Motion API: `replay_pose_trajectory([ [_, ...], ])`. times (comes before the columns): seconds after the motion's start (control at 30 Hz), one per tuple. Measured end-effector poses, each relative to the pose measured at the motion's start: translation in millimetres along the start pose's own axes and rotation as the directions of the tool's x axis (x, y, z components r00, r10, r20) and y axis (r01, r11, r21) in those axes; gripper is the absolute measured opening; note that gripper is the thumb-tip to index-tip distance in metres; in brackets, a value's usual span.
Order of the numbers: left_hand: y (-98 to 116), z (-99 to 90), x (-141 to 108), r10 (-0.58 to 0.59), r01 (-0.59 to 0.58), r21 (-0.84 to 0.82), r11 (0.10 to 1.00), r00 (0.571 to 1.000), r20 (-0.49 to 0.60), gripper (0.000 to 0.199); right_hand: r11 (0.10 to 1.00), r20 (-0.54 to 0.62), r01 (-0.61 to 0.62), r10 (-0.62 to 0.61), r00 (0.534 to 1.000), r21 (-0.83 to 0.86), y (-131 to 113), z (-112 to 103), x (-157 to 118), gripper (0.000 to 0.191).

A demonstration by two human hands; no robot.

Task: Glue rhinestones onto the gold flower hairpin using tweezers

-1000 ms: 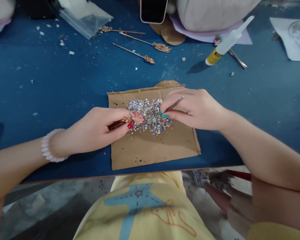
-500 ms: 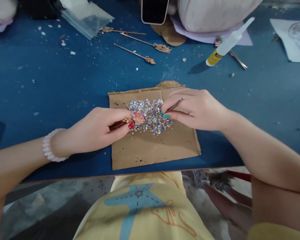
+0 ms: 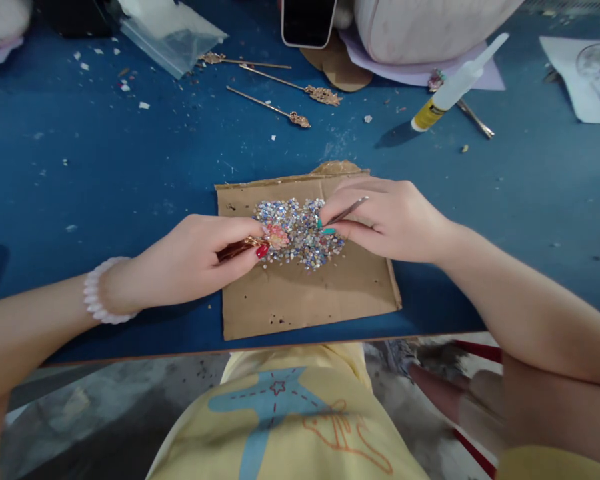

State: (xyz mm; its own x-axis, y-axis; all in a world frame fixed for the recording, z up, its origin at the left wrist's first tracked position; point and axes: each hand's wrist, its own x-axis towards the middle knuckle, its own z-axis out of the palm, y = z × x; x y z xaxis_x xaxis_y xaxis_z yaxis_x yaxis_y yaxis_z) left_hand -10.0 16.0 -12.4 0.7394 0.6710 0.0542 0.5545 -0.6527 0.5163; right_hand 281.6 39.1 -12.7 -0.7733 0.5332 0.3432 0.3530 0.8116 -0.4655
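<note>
My left hand [image 3: 180, 260] is closed around a gold hairpin [image 3: 253, 241] topped with a pink-orange flower. The flower end hangs over the left side of a pile of small shiny rhinestones [image 3: 313, 250] in silver, blue and clear tones. My right hand [image 3: 395, 217] pinches metal tweezers [image 3: 349, 210], whose back end sticks up past the fingers. Their tips are hidden by the fingertips, just above the stones, so whether they hold one does not show. Under the pile lies a brown cardboard sheet [image 3: 310, 303].
Several gold hairpins [image 3: 297, 120] lie farther back on the blue table [image 3: 145, 167]. A glue bottle [image 3: 443, 100] stands at the back right beside a metal clip [image 3: 475, 120]. A plastic bag [image 3: 175, 40], a phone [image 3: 307, 23] and a pale rounded object [image 3: 430, 30] line the far side.
My right hand has shifted very slightly left over the rhinestones with the tweezers. The left hand and hairpin stay nearly still. A person's leg at the lower right has moved.
</note>
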Motion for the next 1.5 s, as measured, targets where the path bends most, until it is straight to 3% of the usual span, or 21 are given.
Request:
replay_pose_trajectory([
  [0.5, 0.4, 0.2, -0.1, 0.019, -0.019, 0.002, 1.000, 1.000, -0.024, 0.019, 0.999, 0.059, -0.035, 0.036, 0.998, -0.020, -2.2, -2.4, -0.6, 0.018],
  [0.7, 0.7, -0.2, -0.3, 0.023, -0.023, 0.013, 1.000, 1.000, -0.020, 0.020, 1.000, 0.032, 0.013, -0.013, 0.999, -0.009, -3.4, 0.3, 0.0, 0.018],
  [1.5, -0.8, 0.1, -1.3, 0.010, -0.010, 0.001, 1.000, 1.000, -0.007, 0.020, 0.998, 0.048, -0.007, 0.010, 0.999, -0.056, -1.7, -2.1, -2.0, 0.015],
])
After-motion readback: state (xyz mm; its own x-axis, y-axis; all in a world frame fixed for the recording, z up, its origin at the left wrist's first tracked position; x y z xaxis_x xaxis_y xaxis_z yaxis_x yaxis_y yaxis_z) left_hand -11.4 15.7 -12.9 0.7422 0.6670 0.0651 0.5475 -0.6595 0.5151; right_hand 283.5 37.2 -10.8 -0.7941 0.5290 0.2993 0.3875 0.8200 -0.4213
